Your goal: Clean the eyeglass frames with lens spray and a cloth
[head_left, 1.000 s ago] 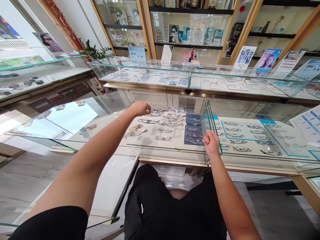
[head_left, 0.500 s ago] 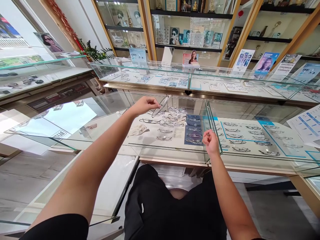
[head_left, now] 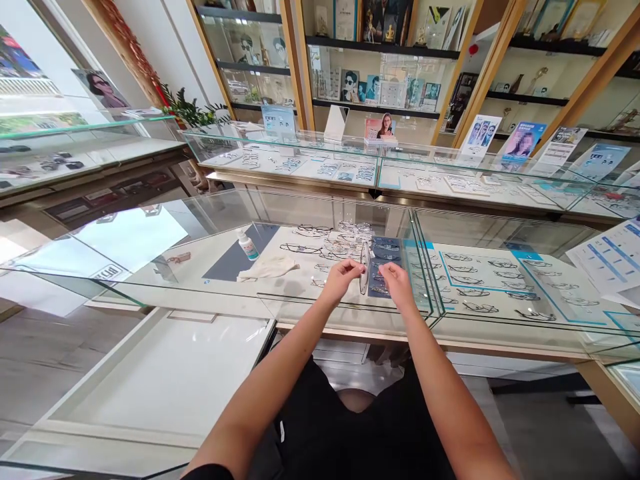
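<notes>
Between thumb and fingers of my left hand is a pair of eyeglasses, held edge-on above the glass counter. My right hand is just right of the glasses, its fingertips pinched together; whether it grips a temple arm is too small to tell. Behind both hands stands a dark blue display card with several frames in rows. More eyeglasses lie loosely grouped to the left of it. A cream cloth is crumpled further left, beside a small white spray bottle on a dark mat.
Vertical glass panes divide my counter from the right-hand section, where several frames lie in rows. An open white drawer juts out at lower left. Across, another glass showcase carries upright advertising cards.
My left hand has brought the eyeglasses right and down, close to my right hand. My right hand has shifted slightly left. The bottle and mat, earlier mostly hidden by my arm, now show.
</notes>
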{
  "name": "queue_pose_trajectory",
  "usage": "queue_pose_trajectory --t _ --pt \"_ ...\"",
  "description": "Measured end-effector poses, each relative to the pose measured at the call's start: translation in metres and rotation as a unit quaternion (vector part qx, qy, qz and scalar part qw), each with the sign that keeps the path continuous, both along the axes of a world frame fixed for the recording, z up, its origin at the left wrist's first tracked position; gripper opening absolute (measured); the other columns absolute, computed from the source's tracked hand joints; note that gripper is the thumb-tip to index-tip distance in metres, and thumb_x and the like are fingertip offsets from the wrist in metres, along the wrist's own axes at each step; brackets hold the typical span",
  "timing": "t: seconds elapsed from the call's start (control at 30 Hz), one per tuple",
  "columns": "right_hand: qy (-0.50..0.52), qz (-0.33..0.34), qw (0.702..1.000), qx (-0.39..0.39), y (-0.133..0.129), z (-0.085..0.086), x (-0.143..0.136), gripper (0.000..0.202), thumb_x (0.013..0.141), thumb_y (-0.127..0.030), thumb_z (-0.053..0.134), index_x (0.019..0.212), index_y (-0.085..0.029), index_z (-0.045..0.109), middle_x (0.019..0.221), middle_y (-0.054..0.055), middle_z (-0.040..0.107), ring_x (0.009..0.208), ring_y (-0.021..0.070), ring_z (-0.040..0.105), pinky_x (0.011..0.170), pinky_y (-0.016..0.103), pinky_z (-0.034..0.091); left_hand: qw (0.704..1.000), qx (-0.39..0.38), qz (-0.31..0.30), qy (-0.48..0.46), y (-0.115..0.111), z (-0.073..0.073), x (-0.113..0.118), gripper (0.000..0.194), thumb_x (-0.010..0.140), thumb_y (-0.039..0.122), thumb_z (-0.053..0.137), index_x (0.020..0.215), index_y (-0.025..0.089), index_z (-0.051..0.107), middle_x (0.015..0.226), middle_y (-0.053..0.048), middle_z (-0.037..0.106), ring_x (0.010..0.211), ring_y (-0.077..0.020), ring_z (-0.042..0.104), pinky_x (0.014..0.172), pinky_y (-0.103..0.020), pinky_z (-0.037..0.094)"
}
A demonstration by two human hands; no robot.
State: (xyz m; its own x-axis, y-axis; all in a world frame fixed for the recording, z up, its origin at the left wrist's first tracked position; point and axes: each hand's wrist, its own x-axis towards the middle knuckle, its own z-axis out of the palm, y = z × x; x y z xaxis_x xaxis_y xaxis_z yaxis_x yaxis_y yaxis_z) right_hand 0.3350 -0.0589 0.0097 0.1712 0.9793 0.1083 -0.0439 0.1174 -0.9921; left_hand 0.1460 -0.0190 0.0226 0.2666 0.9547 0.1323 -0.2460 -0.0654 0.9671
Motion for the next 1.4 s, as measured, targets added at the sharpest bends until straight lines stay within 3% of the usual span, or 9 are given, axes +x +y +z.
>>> queue_pose_trajectory --t 0.2,0.53,0.7,0.97,1.23,1.4 --pt "-0.014 0.051 0.998 0.030 0.006 -0.001 -0.028 0.042 0.084 -0.063 0.080 0.086 -0.023 0.068 0.055 -0.010 0.030 0.054 0.0113 0.021 0.056 0.030 0.016 1.000 0.024 0.006 -0.008 -0.005 -0.006 -0.007 0.039 0.076 0.056 0.092 0.077 0.021 0.075 0.078 -0.002 0.067 0.077 -0.0166 0.059 0.080 -0.033 0.049" --pt "-0.003 0.009 1.000 0.029 -0.005 -0.004 -0.021 0.038 0.086 -0.060 0.079 0.085 -0.023 0.070 0.057 -0.008 0.034 0.057 0.0123 0.026 0.057 0.029 0.021 1.000 0.013 -0.015 0.001 -0.011 -0.010 -0.002 0.037 0.077 0.054 0.093 0.083 0.022 0.076 0.087 -0.004 0.072 0.084 -0.0187 0.066 0.082 -0.033 0.052" --pt "0.005 -0.035 0.999 0.025 -0.005 -0.004 -0.020 0.035 0.086 -0.057 0.078 0.084 -0.023 0.069 0.060 -0.007 0.037 0.057 0.0128 0.028 0.056 0.030 0.023 0.999 -0.012 0.020 -0.026 -0.008 -0.015 -0.004 0.039 0.076 0.055 0.094 0.085 0.021 0.077 0.097 -0.007 0.078 0.098 -0.0221 0.072 0.097 -0.037 0.055" --pt "0.050 -0.073 0.996 0.017 -0.005 -0.004 -0.018 0.037 0.083 -0.055 0.078 0.077 -0.024 0.058 0.061 -0.007 0.037 0.057 0.0115 0.025 0.055 0.029 0.020 0.974 -0.079 0.088 -0.195 -0.003 -0.017 -0.011 0.049 0.068 0.050 0.100 0.082 0.021 0.064 0.105 -0.003 0.074 0.111 -0.0208 0.072 0.109 -0.046 0.059" --pt "0.027 -0.086 0.995 0.032 -0.008 0.000 -0.021 0.038 0.086 -0.056 0.076 0.078 -0.024 0.060 0.062 -0.007 0.037 0.059 0.0121 0.027 0.056 0.029 0.022 0.968 -0.062 0.122 -0.211 0.000 -0.021 -0.012 0.048 0.073 0.051 0.098 0.085 0.021 0.061 0.106 -0.002 0.073 0.121 -0.0223 0.071 0.113 -0.051 0.058" --pt "0.025 -0.042 0.999 0.016 -0.006 -0.004 -0.018 0.035 0.087 -0.056 0.076 0.082 -0.023 0.064 0.062 -0.007 0.036 0.059 0.0120 0.025 0.056 0.029 0.020 0.967 -0.067 0.119 -0.215 -0.001 -0.019 -0.013 0.048 0.072 0.049 0.099 0.084 0.021 0.062 0.105 -0.003 0.073 0.121 -0.0230 0.072 0.113 -0.050 0.058"
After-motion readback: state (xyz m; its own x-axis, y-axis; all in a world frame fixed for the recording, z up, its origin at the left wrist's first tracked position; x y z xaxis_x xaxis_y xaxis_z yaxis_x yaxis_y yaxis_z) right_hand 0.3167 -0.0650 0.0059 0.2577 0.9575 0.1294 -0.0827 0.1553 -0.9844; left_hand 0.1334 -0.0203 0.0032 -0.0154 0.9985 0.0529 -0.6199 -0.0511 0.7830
